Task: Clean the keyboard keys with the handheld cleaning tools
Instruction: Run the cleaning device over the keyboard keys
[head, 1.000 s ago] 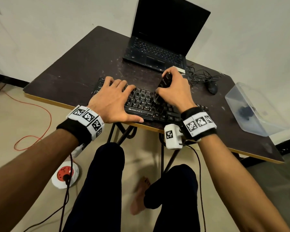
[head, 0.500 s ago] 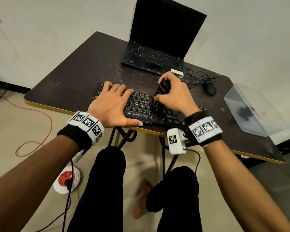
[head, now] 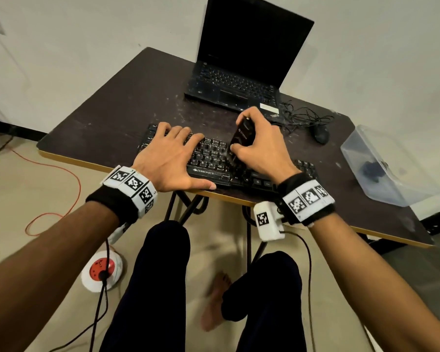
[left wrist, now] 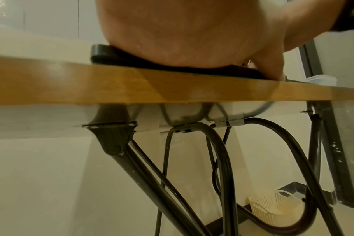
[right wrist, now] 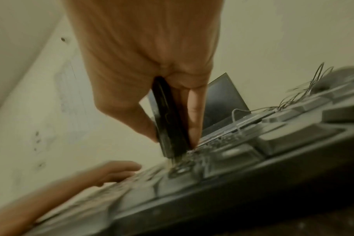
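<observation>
A black keyboard (head: 214, 158) lies along the near edge of the dark table (head: 117, 115). My left hand (head: 170, 153) lies flat on the keyboard's left half, fingers straight and thumb along its front edge. My right hand (head: 259, 146) grips a black handheld brush (head: 241, 135), held upright over the keyboard's middle. In the right wrist view the brush (right wrist: 168, 124) has its bristles pressed down among the keys (right wrist: 232, 153), pinched between thumb and fingers. The left wrist view has only my palm (left wrist: 192, 35) on the keyboard's edge (left wrist: 103, 52).
An open black laptop (head: 239, 72) stands at the back of the table. A tangled cable and a black mouse (head: 321, 135) lie to its right. A clear plastic box (head: 389, 168) sits at the right edge. On the floor lie a red-and-white power reel (head: 101, 270) and an orange cord.
The right hand with the brush has shifted slightly back along the keys. The left hand stays flat on the keyboard. The head view has tilted a little.
</observation>
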A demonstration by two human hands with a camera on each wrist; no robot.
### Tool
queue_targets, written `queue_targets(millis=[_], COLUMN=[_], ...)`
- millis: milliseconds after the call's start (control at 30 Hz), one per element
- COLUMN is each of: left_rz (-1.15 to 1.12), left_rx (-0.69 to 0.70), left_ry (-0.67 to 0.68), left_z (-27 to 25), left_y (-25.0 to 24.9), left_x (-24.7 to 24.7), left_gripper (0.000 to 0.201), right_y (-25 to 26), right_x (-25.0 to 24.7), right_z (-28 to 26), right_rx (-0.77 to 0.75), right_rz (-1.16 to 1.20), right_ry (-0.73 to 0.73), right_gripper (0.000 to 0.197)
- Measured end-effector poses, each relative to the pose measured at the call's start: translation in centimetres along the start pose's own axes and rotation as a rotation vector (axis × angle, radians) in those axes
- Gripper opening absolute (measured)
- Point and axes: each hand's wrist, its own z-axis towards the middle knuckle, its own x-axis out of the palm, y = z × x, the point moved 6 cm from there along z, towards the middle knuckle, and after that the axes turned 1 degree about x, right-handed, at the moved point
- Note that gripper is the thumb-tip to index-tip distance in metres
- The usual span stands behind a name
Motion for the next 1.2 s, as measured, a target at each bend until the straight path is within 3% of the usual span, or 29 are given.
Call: queue_targets(millis=[200, 333, 433, 567, 700, 833, 933, 1067, 1200], left_rz=[0.004, -0.007, 0.007, 0.008, 0.023, 0.032, 0.041, 0.057, 0.063], left_rx=[0.001, 0.007, -0.001, 0.0, -0.007, 0.002, -0.006, 0.007, 0.008], left_ry=[-0.003, -0.005, 0.002, 0.002, 0.005, 0.006, 0.016, 0.024, 0.034], left_z=[-0.1, 0.0, -0.1, -0.1, -0.1, -0.1, -0.2, 0.0, -0.1], left_y=[0.0, 0.0, 0.1, 0.0, 0.1, -0.1, 0.1, -0.2, 0.0], left_x=[0.2, 0.0, 0.1, -0.1, 0.0, -0.1, 0.1, 0.0, 0.1], left_gripper=[0.136, 0.135, 0.135, 0.136, 0.138, 0.137, 0.138, 0.138, 0.14], right_y=[0.7, -0.1, 0.3, -0.1, 1.4, 0.3, 1.1, 0.4, 1.4], right_x=[0.5, -0.2, 0.2, -0.6, 0.2, -0.5, 0.3, -0.6, 0.1], right_z=[-1.4, -1.3, -2.5, -2.2, -3.4, -2.7, -3.3, -3.0, -3.7], right_rx=[-0.037, 0.027, -0.031, 0.017, -0.1, 0.0, -0.079, -0.027, -0.097], right_rz=[-0.03, 0.016, -0.01, 0.02, -0.016, 0.023, -0.024, 0.008, -0.062], right_ry=[0.046, -0.056, 0.015, -0.016, 0.069, 0.01, 0.069, 0.018, 0.092], right_gripper=[0.042, 0.042, 0.043, 0.042, 0.044, 0.043, 0.044, 0.043, 0.043])
